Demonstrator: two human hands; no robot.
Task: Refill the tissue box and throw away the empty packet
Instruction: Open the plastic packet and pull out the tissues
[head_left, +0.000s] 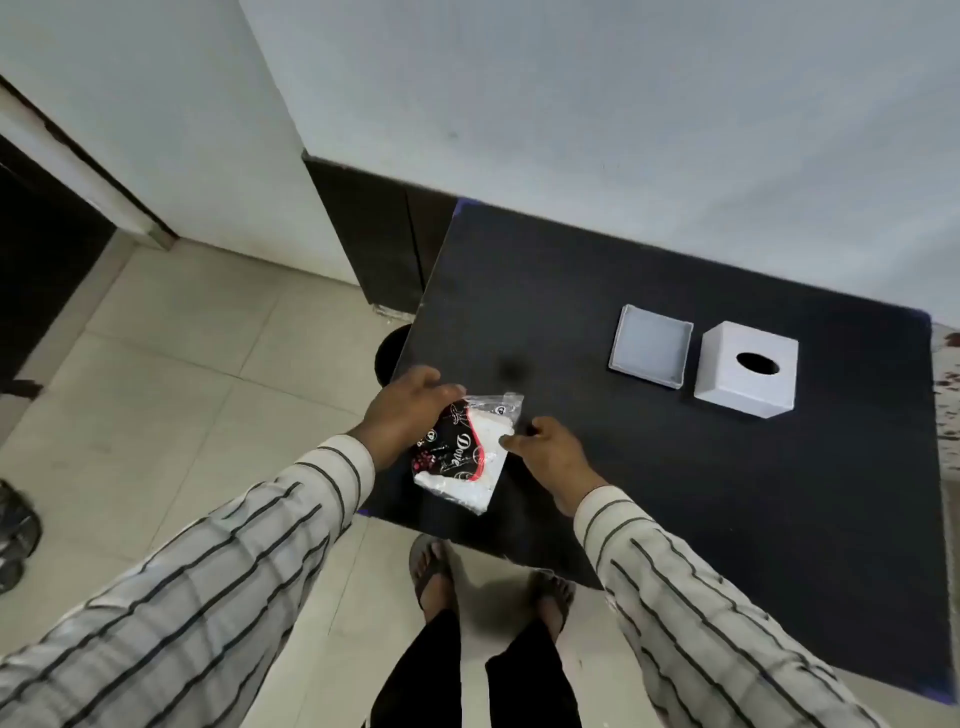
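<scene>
A plastic tissue packet (465, 457), black and red print with white tissues showing inside, is held over the near left part of the black table (675, 493). My left hand (405, 410) grips its upper left side. My right hand (550, 457) pinches its right edge. Farther right on the table stands the white cube tissue box cover (727, 384) with an oval slot on top. Its shallow white base tray (650, 345) lies open-side up just left of it, and looks empty.
A dark round bin (388, 353) peeks out from behind the table's left edge. Dark cabinets (374, 234) stand at the wall behind. My sandalled feet (436, 577) are on the tiled floor at the table's near edge. Shoes (15, 535) lie at far left.
</scene>
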